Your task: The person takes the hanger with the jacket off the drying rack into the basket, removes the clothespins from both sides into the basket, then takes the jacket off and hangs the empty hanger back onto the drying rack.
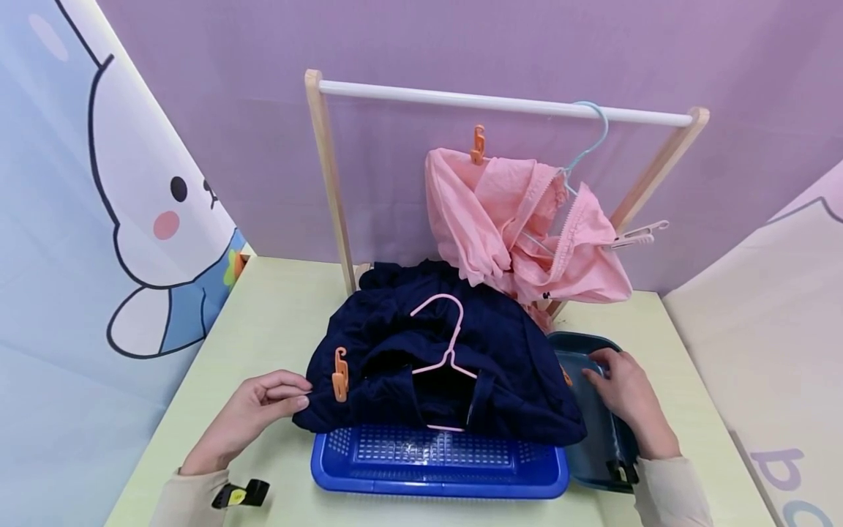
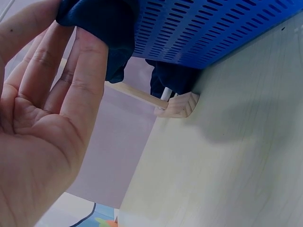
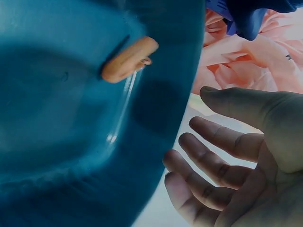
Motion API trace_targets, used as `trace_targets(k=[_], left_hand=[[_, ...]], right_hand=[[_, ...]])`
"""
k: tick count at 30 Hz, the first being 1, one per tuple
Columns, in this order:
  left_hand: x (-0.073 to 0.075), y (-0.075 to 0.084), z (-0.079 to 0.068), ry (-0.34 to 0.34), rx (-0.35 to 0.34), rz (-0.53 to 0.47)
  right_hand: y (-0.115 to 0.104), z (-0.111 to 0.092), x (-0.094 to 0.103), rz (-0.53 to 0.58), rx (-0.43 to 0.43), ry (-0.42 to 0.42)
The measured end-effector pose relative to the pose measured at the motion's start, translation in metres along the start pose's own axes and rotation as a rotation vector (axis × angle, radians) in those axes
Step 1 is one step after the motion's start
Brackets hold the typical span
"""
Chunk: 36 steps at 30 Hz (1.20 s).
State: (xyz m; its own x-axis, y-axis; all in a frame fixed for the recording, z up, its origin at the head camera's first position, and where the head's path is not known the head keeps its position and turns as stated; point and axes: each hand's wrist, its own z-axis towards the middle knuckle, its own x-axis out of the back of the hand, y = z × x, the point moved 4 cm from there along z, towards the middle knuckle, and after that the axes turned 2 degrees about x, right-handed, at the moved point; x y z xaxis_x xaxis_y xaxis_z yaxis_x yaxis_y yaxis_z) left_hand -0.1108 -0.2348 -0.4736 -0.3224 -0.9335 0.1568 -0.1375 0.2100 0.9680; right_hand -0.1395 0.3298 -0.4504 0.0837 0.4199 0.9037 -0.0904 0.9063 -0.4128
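Observation:
A navy garment (image 1: 520,395) lies spread over a blue basket (image 1: 435,476), with a pink hanger (image 1: 454,344) inside its neck opening. An orange clothespin (image 1: 340,375) sits on the garment's left part. My left hand (image 1: 253,410) pinches the garment's left edge between thumb and fingers; the left wrist view shows the cloth (image 2: 106,28) at the fingertips. Over a teal tray (image 1: 586,439) at the right is my right hand (image 1: 628,395), fingers spread loosely with nothing between them. In the right wrist view, another orange clothespin (image 3: 129,60) lies in that tray, beyond the fingertips.
Behind the basket stands a wooden rack with a white bar (image 1: 448,96). A pink garment (image 1: 487,212) hangs from it on a light blue hanger (image 1: 599,135), carrying an orange clothespin (image 1: 478,144) and a pale clothespin (image 1: 639,234). A purple backdrop closes off the rear.

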Motion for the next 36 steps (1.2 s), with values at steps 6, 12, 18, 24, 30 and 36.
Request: trace_targets(k=[6, 12, 18, 24, 30, 36], left_hand=[[0.0, -0.001, 0.0, 0.007, -0.001, -0.001], [-0.001, -0.002, 0.001, 0.001, -0.003, -0.004], [-0.001, -0.003, 0.001, 0.003, 0.0, -0.009], [-0.001, -0.005, 0.001, -0.001, -0.012, -0.011], [-0.001, -0.005, 0.003, -0.009, -0.043, 0.0], [0.001, -0.006, 0.002, -0.001, -0.046, 0.0]], right_hand=[[-0.019, -0.003, 0.011, 0.001, 0.048, 0.068], [-0.067, -0.014, 0.033, 0.033, 0.141, 0.196], [-0.127, -0.024, 0.057, 0.088, 0.289, 0.289], [-0.175, -0.026, 0.063, 0.133, 0.442, 0.268], [-0.209, -0.02, 0.054, 0.197, 0.555, 0.223], [-0.243, -0.016, 0.037, 0.267, 0.65, 0.192]])
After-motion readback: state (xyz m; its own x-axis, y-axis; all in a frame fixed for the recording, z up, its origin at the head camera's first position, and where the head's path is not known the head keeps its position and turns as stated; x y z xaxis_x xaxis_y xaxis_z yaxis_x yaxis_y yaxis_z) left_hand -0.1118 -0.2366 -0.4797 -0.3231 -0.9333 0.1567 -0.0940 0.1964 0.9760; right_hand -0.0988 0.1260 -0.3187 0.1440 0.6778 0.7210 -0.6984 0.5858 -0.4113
